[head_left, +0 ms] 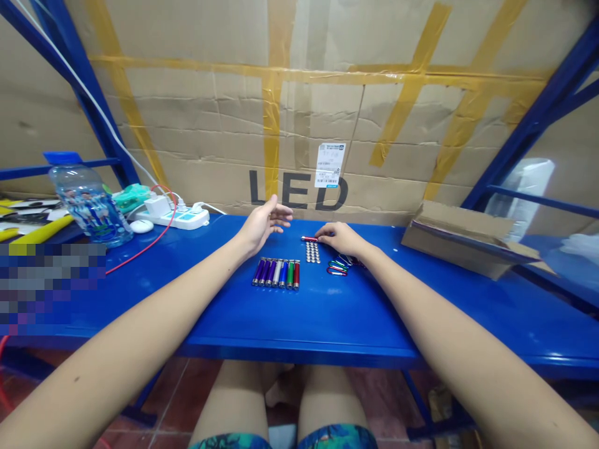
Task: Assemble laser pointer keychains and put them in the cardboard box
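Observation:
My left hand (266,223) is held above the blue table with its fingers apart and nothing in it. My right hand (340,237) reaches in from the right, thumb and fingers closed on the end of a small red metal penlight (308,239). Just below that penlight, small silver button cells (312,252) lie in neat rows. Nearer to me is a row of several penlights (276,273) in purple, silver, blue, green and red, side by side. Small coloured carabiner clips (337,268) lie under and beside my right wrist, partly hidden by it.
A blue-capped bottle (88,199), a white power strip (182,217) and a red cable (154,244) are at the left. An open cardboard box (461,240) sits at the right. A large taped carton (210,137) stands behind the blue table (346,318).

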Tool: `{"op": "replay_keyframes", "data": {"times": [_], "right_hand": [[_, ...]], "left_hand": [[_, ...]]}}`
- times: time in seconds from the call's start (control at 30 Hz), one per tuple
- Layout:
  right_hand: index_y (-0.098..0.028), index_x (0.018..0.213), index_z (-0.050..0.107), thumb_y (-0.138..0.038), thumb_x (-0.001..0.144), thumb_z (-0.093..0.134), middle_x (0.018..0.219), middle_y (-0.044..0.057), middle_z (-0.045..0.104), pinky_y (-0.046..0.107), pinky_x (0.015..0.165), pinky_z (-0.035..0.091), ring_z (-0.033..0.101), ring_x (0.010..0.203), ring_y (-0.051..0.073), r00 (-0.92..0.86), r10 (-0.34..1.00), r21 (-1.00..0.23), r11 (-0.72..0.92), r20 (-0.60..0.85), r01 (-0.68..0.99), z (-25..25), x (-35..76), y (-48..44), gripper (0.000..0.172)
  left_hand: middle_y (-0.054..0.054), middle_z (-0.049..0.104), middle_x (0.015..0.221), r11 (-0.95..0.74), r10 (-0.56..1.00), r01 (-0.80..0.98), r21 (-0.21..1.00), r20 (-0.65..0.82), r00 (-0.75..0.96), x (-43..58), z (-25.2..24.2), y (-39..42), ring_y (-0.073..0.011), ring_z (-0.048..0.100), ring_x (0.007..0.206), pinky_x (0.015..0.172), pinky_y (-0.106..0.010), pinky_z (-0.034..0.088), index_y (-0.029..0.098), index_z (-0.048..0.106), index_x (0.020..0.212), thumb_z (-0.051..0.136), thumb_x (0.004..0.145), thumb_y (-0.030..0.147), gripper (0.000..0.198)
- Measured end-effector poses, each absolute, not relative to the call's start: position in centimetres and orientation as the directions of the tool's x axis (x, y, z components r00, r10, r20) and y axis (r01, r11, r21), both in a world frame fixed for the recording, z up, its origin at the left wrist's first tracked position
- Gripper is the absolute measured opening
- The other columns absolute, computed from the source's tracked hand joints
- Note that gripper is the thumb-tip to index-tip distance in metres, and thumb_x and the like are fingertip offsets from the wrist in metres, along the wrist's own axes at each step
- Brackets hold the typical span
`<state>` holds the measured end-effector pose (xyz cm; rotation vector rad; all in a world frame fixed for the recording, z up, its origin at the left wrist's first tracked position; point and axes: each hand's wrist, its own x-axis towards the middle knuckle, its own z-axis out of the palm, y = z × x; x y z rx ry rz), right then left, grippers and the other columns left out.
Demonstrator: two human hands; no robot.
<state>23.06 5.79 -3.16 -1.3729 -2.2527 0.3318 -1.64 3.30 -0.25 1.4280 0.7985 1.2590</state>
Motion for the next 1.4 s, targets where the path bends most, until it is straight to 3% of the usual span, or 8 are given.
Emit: {"op": "replay_keyframes", "data": {"times": [0.77, 0.93, 1.0, 1.07, 1.13, 1.27, 1.4], "right_hand": [[-0.020, 0.105, 0.079, -0.020, 0.091, 0.061, 0.112, 0.008, 0.075, 0.034, 0.093, 0.050, 0.068, 0.102, 0.023, -0.415, 0.865, -0.390, 0.498, 0.280, 0.774, -3.2, 22.7, 5.7, 0.022], [-0.019, 0.110, 0.076, -0.022, 0.092, 0.060, 0.116, 0.009, 0.074, 0.035, 0.094, 0.049, 0.067, 0.104, 0.023, -0.379, 0.879, -0.396, 0.470, 0.289, 0.788, -3.2, 22.8, 5.9, 0.024], [-0.018, 0.105, 0.076, -0.023, 0.091, 0.059, 0.113, 0.010, 0.074, 0.036, 0.093, 0.048, 0.066, 0.104, 0.024, -0.348, 0.871, -0.374, 0.468, 0.346, 0.801, -2.7, 22.9, 5.5, 0.022], [-0.016, 0.095, 0.076, -0.023, 0.090, 0.058, 0.104, 0.011, 0.074, 0.036, 0.088, 0.048, 0.066, 0.098, 0.024, -0.325, 0.849, -0.373, 0.485, 0.416, 0.791, -1.8, 22.9, 4.4, 0.020], [-0.016, 0.083, 0.073, -0.027, 0.088, 0.059, 0.089, 0.008, 0.073, 0.032, 0.078, 0.047, 0.065, 0.086, 0.021, -0.367, 0.825, -0.421, 0.543, 0.430, 0.726, -0.6, 22.5, 2.6, 0.019], [-0.017, 0.065, 0.064, -0.044, 0.087, 0.058, 0.058, 0.001, 0.060, 0.027, 0.055, 0.038, 0.051, 0.055, 0.013, -0.620, 0.781, -0.610, 0.525, 0.069, 0.593, 1.3, 20.8, -1.5, 0.036], [-0.019, 0.049, 0.043, -0.042, 0.086, 0.057, 0.046, -0.006, 0.033, 0.027, 0.050, 0.025, 0.027, 0.045, 0.008, -0.588, 0.806, -0.480, 0.540, 0.059, 0.691, 1.3, 18.6, -3.2, 0.046]], "left_hand": [[-0.012, 0.073, 0.092, -0.253, 0.931, -0.129, 0.959, 0.277, 0.236, -1.6, -0.4, 3.4, -0.0204, 0.066, 0.082, 0.070, -0.032, 0.048, 0.017, 0.071, 0.085, 0.045, 0.091, 0.065, 0.055], [-0.011, 0.071, 0.091, -0.318, 0.917, -0.023, 0.948, 0.313, 0.247, -1.7, -0.2, 3.4, -0.0194, 0.065, 0.082, 0.071, -0.031, 0.048, 0.015, 0.069, 0.089, 0.044, 0.093, 0.060, 0.051], [-0.010, 0.071, 0.090, -0.443, 0.876, 0.157, 0.882, 0.390, 0.282, -1.7, -0.2, 3.1, -0.0194, 0.064, 0.084, 0.075, -0.032, 0.048, 0.015, 0.068, 0.088, 0.051, 0.090, 0.051, 0.040], [-0.007, 0.072, 0.088, -0.570, 0.812, 0.363, 0.737, 0.437, 0.387, -1.8, -0.1, 2.6, -0.0192, 0.063, 0.085, 0.080, -0.033, 0.047, 0.016, 0.069, 0.085, 0.059, 0.086, 0.040, 0.026], [-0.004, 0.072, 0.087, -0.629, 0.769, 0.493, 0.601, 0.388, 0.508, -1.8, -0.1, 2.1, -0.0186, 0.064, 0.084, 0.081, -0.033, 0.047, 0.017, 0.070, 0.082, 0.060, 0.083, 0.031, 0.017], [-0.003, 0.073, 0.085, -0.638, 0.753, 0.594, 0.490, 0.235, 0.615, -1.5, -0.3, 1.4, -0.0187, 0.065, 0.082, 0.076, -0.031, 0.046, 0.018, 0.071, 0.079, 0.057, 0.079, 0.027, 0.016], [-0.003, 0.073, 0.081, -0.616, 0.769, 0.636, 0.465, 0.178, 0.614, -0.9, -0.4, 1.0, -0.0192, 0.064, 0.081, 0.072, -0.029, 0.045, 0.018, 0.070, 0.076, 0.058, 0.076, 0.027, 0.015]]}}
